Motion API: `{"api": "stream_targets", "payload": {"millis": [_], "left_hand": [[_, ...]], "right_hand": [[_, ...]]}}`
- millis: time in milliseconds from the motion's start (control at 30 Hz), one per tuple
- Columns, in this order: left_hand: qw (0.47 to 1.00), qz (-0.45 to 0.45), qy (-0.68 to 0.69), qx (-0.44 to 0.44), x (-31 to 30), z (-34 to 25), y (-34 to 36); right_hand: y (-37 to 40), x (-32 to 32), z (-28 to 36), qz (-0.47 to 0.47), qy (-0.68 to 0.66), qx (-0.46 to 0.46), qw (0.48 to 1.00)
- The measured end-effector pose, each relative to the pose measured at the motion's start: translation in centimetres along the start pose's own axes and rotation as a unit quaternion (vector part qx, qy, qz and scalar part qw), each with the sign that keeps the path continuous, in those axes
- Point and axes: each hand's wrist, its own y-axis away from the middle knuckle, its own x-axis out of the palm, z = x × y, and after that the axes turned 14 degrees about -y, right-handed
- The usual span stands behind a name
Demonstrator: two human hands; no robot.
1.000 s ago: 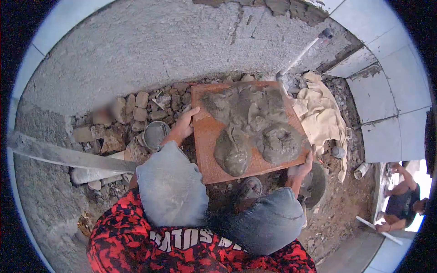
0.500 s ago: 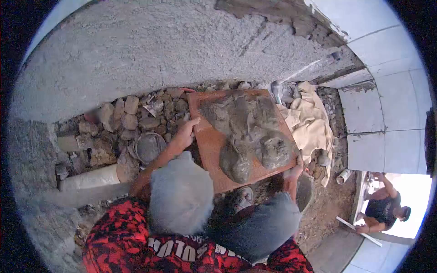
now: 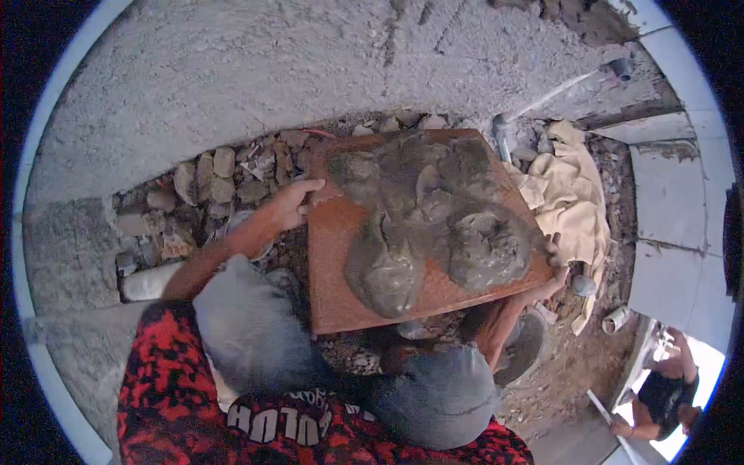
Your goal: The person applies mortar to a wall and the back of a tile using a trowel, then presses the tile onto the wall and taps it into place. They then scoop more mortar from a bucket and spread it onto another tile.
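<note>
A square reddish-brown tile is held up above my knees, with several lumps of wet grey mortar spread over its upper face. My left hand grips the tile's left edge, thumb on top and the other fingers partly hidden beneath. At the lower right corner, my right hand holds the tile's edge, its fingers partly out of sight under it. The mortar leaves the left and lower parts of the tile bare.
Stones and a white pipe lie by the rough wall. Beige cloth is bunched at the right, near a round bucket. Another person is at the far right, near a pale strip.
The tile and both my hands appear larger and nearer, with the hands farther apart in view. My knees have shifted. The wall, cloth and other person appear displaced as the view moved.
</note>
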Motion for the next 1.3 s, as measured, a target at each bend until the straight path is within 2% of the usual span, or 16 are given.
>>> {"api": "stream_targets", "payload": {"millis": [67,200,267,300,367,433,500,567,633,733,800,833,1000,1100,1200,1300], "left_hand": [[0.998,-0.036,0.005,-0.043,1.4,-1.8,1.6],[0.990,-0.103,-0.079,-0.057,2.1,-3.0,3.0],[0.998,0.045,-0.034,-0.038,-1.7,-1.2,0.4],[0.998,0.040,-0.035,-0.040,-0.8,-1.5,1.3],[0.986,-0.013,0.145,-0.080,1.1,-1.0,3.6],[0.989,-0.018,0.133,-0.061,0.6,2.6,3.4],[0.997,-0.042,0.071,0.009,2.9,4.6,3.2],[0.982,-0.102,-0.037,0.153,6.6,3.5,3.4],[0.921,-0.192,-0.150,0.305,10.7,0.3,5.1],[0.810,-0.303,-0.241,0.441,14.0,-4.3,7.6],[0.789,-0.278,-0.216,0.503,14.4,-5.1,6.5],[0.784,-0.238,-0.186,0.542,14.2,-5.1,5.3],[0.855,-0.208,-0.084,0.468,11.6,-2.1,1.2],[0.905,-0.187,0.011,0.383,9.1,1.0,-2.4],[0.924,-0.174,0.089,0.330,6.8,3.5,-5.5],[0.929,-0.177,0.127,0.300,5.0,5.2,-7.1]], "right_hand": [[-1.0,-0.7,-0.6,0.053,0.023,-0.109,0.992],[-0.6,1.9,-0.3,-0.014,-0.041,-0.064,0.997],[-0.6,2.5,-0.4,0.007,-0.129,-0.029,0.991],[-0.5,2.5,-0.4,0.022,-0.213,-0.003,0.977],[-0.2,2.6,-0.3,0.003,-0.178,-0.015,0.984],[-0.5,2.2,-0.3,-0.004,-0.141,-0.027,0.990],[-1.0,0.8,-0.5,-0.055,-0.013,-0.074,0.996],[-1.1,0.6,-0.5,-0.049,-0.050,-0.058,0.996],[-1.1,0.7,-0.1,-0.040,-0.088,-0.058,0.994],[-1.8,-1.3,0.1,-0.101,-0.087,0.015,0.991],[-3.5,-6.0,-0.6,0.102,-0.239,0.109,0.959],[-3.3,-5.9,-0.8,0.055,-0.207,0.093,0.972],[-0.1,-4.6,-2.1,-0.108,-0.141,0.073,0.981],[1.0,-6.6,-2.8,-0.147,-0.107,0.060,0.982],[1.5,-10.3,-3.0,-0.140,0.041,0.020,0.989],[2.2,-4.4,-2.0,-0.276,0.086,0.084,0.954]]}}
